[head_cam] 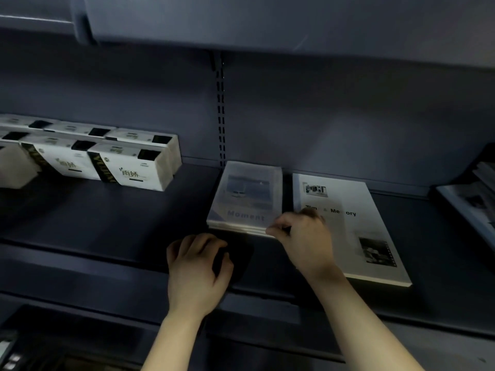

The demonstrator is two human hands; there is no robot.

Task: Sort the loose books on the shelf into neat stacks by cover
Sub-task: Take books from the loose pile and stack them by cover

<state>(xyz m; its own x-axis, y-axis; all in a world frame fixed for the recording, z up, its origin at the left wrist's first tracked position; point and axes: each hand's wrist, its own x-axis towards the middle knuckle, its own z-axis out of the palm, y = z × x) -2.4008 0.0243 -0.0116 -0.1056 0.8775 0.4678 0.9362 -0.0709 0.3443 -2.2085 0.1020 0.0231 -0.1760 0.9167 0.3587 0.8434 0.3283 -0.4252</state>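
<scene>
A stack of pale blue books titled "Moment" (247, 195) lies flat on the dark shelf (120, 218), near the back. To its right lies a white book titled "Time & Memory" (356, 228), larger and angled slightly. My right hand (304, 239) rests between the two, its fingertips touching the front right corner of the "Moment" stack and its back covering part of the white book's title. My left hand (197, 269) hovers over the bare shelf in front of the "Moment" stack, fingers curled, holding nothing.
White tissue packs (128, 167) stand in rows at the back left. More books or magazines (471, 199) lie at the far right edge. An upper shelf (267, 25) overhangs closely. A slotted upright (221, 113) runs down the back wall.
</scene>
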